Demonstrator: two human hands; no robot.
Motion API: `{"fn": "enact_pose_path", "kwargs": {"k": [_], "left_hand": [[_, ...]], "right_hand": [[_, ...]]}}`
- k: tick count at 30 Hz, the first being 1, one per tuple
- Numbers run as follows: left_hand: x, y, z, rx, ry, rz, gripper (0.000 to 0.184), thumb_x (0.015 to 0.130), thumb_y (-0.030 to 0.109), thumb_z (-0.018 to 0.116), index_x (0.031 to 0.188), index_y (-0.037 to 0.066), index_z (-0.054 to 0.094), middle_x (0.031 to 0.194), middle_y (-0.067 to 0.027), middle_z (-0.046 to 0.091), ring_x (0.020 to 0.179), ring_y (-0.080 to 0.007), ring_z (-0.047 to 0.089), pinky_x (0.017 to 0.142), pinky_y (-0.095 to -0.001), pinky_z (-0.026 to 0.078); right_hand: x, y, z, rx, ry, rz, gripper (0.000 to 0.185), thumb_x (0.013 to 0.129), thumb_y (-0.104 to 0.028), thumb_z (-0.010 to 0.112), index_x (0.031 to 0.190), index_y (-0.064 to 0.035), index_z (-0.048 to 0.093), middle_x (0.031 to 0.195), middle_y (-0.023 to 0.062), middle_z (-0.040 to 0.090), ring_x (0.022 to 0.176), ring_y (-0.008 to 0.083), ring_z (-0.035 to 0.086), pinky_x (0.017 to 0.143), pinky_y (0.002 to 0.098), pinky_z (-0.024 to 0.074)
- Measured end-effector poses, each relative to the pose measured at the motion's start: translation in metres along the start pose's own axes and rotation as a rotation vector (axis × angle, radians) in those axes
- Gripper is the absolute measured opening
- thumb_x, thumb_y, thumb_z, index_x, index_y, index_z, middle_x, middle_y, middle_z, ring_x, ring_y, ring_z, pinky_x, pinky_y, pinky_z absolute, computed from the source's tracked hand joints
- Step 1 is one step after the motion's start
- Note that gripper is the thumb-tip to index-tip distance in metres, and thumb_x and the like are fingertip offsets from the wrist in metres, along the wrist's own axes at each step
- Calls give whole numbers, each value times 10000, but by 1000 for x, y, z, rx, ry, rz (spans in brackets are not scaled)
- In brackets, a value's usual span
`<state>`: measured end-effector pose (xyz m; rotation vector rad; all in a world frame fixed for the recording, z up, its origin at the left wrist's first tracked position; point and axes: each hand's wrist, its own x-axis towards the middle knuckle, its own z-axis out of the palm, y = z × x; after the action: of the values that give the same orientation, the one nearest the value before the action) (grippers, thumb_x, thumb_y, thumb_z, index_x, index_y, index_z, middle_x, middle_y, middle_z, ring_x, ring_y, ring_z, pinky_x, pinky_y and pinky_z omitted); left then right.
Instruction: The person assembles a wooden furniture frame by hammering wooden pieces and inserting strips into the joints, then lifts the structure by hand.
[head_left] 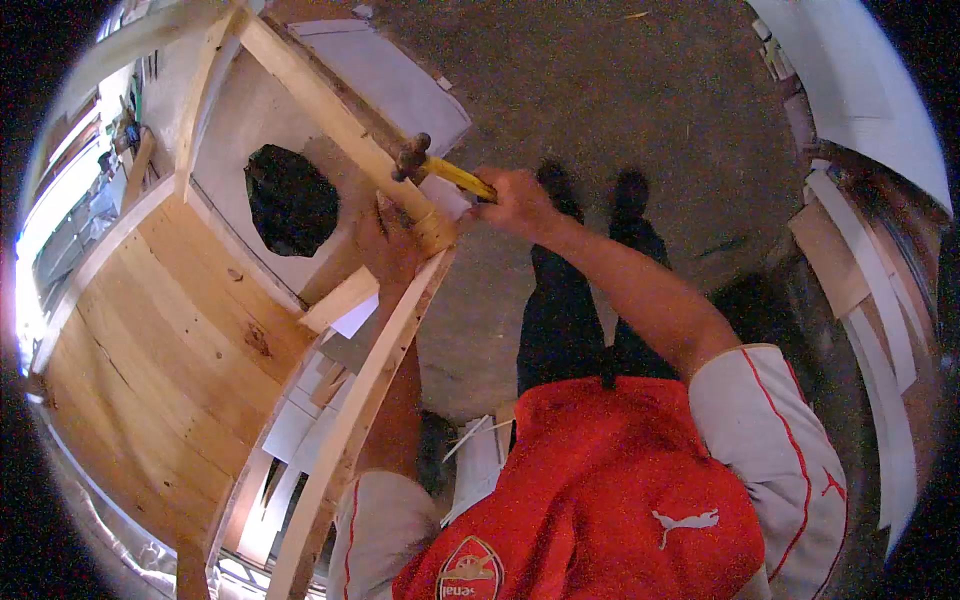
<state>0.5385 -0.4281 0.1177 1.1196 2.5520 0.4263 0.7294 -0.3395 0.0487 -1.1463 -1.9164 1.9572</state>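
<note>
My right hand is wrapped round the yellow handle of a hammer. The hammer's dark head lies over a long wooden beam, near its corner with a second wooden rail. Below the beam, inside the frame, my left hand is raised with its fingers at the beam's underside, close to the corner. Shadow and the wood partly hide those fingers, and whether they hold anything cannot be made out. A short wooden piece juts out beside my left forearm.
A broad wooden panel fills the left side. A black bag-like object lies beyond the frame. White and brown boards lean at the right. Offcuts lie on the concrete floor near my legs.
</note>
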Motion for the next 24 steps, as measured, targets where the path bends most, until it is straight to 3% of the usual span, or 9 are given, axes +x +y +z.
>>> {"fn": "enact_pose_path", "kwargs": {"k": [2, 5, 8, 11, 14, 17, 20, 24], "left_hand": [[3, 6, -3, -57, -16, 116, 417, 973, 342, 549, 1052, -56, 646, 949, -258, 660, 865, -433, 607, 786, -489, 466], [7, 11, -1, -148, -58, -10, 376, 961, 302, 601, 1041, -63, 636, 928, -243, 661, 848, -403, 621, 763, -457, 482], [6, -8, 6, -38, -26, 60, 399, 960, 319, 604, 1035, -73, 626, 925, -229, 663, 847, -378, 619, 769, -453, 477], [7, 21, -7, -203, -116, 88, 396, 962, 310, 596, 1041, -78, 614, 928, -230, 660, 853, -381, 615, 771, -458, 470], [6, 26, -7, -151, -89, 134, 413, 971, 326, 571, 1048, -78, 607, 928, -238, 658, 844, -386, 611, 767, -463, 465], [7, 31, -10, -163, -141, 135, 441, 983, 343, 530, 1087, -82, 586, 954, -257, 632, 878, -408, 583, 807, -497, 439], [0, -3, 6, 93, 22, 209, 454, 997, 350, 485, 1122, -79, 565, 985, -287, 593, 929, -446, 546, 850, -543, 399], [6, 2, 4, 147, -22, 161, 435, 1000, 327, 450, 1160, -64, 553, 1039, -301, 565, 989, -488, 514, 903, -573, 365]], "right_hand": [[-4, -8, 0, 132, 19, 62, 459, 730, -328, 806, 1036, -20, 657, 876, 194, 687, 819, 346, 681, 702, 423, 506], [-2, -11, 6, 204, 47, 113, 494, 736, -367, 811, 1023, 2, 650, 874, 203, 685, 835, 357, 675, 713, 431, 502], [2, -3, 13, 137, 43, 120, 520, 737, -397, 811, 1016, 8, 643, 883, 207, 684, 847, 369, 668, 720, 446, 496], [5, -9, 11, 112, 57, 99, 545, 739, -430, 803, 1021, 4, 633, 896, 216, 682, 857, 385, 661, 722, 462, 491], [10, -5, 17, 138, 101, 79, 564, 743, -457, 792, 1032, -3, 621, 903, 230, 677, 868, 405, 654, 720, 473, 488], [12, -6, 13, 92, 78, 88, 575, 745, -467, 785, 1042, -6, 613, 910, 245, 672, 879, 428, 647, 723, 482, 491], [14, -5, 14, 26, 42, 123, 573, 748, -461, 782, 1041, 0, 609, 914, 253, 672, 883, 445, 644, 727, 495, 495], [21, -5, 20, -59, 80, 123, 546, 746, -434, 790, 1014, 9, 616, 915, 262, 672, 884, 447, 648, 722, 505, 500]]}}
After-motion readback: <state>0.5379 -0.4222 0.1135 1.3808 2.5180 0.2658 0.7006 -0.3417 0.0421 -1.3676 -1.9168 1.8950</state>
